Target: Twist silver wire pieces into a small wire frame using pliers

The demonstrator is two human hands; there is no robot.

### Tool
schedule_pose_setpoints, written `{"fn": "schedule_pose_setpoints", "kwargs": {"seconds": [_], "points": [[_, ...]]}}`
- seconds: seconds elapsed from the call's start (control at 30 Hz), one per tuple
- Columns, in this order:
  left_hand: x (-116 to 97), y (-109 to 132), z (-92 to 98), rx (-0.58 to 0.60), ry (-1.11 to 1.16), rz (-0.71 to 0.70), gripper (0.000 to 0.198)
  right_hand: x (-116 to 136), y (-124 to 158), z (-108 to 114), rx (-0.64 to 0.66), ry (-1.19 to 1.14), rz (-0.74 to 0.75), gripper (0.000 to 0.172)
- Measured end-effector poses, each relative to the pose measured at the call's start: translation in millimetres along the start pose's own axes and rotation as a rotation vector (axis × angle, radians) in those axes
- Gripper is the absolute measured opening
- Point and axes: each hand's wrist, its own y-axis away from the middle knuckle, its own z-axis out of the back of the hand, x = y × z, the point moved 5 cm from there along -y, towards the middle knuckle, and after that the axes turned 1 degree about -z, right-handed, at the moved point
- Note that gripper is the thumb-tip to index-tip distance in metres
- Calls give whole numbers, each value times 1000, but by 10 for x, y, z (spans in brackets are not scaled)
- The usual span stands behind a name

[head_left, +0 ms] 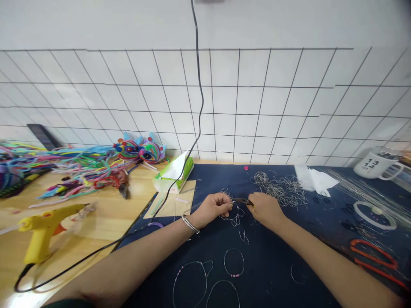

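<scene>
My left hand [220, 206] is closed in a pinch on a thin silvery wire [236, 200]. Curled wire loops [236, 219] hang just below those fingertips. My right hand [263, 208] wraps round a pair of dark pliers [244, 201], whose jaws point left and meet the wire close to my left fingers. Whether the jaws are fully shut on it is too small to tell. Nearer to me on the dark blue mat [266, 261] lie a small wire ring with pink beads [234, 263] and a larger wire ring [190, 282].
A tangle of wire [282, 190] lies beyond my right hand. To the right are straight wires [369, 192], orange-handled scissors [374, 252] and a white mug [375, 164]. On the left are a yellow glue gun [43, 231], its black cord [96, 251], a tissue pack [176, 173] and colourful pipe cleaners [80, 162].
</scene>
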Motion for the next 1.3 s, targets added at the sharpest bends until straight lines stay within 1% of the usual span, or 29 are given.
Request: {"fn": "schedule_pose_setpoints", "kwargs": {"seconds": [0.17, 0.33, 0.83, 1.07, 1.3], "points": [[7, 2, 2, 8, -15, -18, 23, 8, 5, -7, -58, 3, 11, 17], [1, 2, -6, 31, -16, -21, 22, 5, 8, -23, -83, 6, 18, 16], [-27, 12, -44, 98, 43, 50, 27, 16, 15, -104, -76, -22, 28, 16], [-31, 20, -67, 145, 43, 54, 25, 50, 27, -132, -72, -25, 37, 17], [-32, 22, -76, 163, 65, 55, 24, 36, 17, -176, -73, -22, 25, 17]]}}
